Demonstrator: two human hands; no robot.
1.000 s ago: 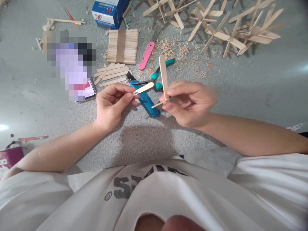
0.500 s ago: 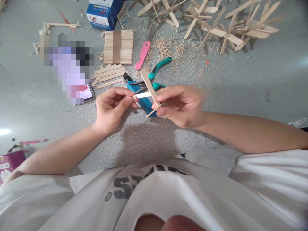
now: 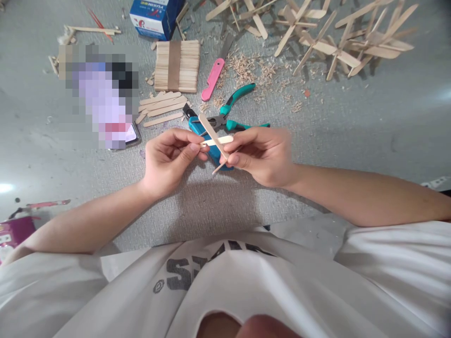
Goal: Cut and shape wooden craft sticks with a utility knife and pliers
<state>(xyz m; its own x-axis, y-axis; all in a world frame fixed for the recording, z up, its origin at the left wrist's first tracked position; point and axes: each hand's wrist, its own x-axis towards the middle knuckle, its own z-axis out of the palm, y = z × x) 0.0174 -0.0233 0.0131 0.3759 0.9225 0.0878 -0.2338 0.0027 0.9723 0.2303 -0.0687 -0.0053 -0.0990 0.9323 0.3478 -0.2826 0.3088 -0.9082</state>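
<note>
My left hand point(image 3: 172, 162) pinches the left end of a pale craft stick point(image 3: 224, 140) between thumb and fingers. Between thumb and forefinger, my right hand point(image 3: 262, 155) grips a pair of crossed craft sticks point(image 3: 210, 127), one long and slanting, the other's tip pointing down to the left. The left hand's stick crosses the long slanting one, and its free end reaches the right fingertips. Whether the sticks are joined, I cannot tell. Beneath the hands lie a blue utility knife point(image 3: 195, 125) and pliers with teal handles point(image 3: 239, 96), both partly covered.
Loose craft sticks point(image 3: 165, 107) and a banded bundle point(image 3: 190, 65) lie beyond my left hand. A pink folding knife point(image 3: 213, 80) sits by wood shavings point(image 3: 246, 68). Several star-shaped stick assemblies point(image 3: 338, 49) stand at the back right. A blue box point(image 3: 151, 21) and a phone point(image 3: 133, 136) are at left.
The slanting stick in my right hand has shifted left and now crosses the other stick nearer my left fingers. The pale stick's rounded right end now shows. The view has shifted slightly.
</note>
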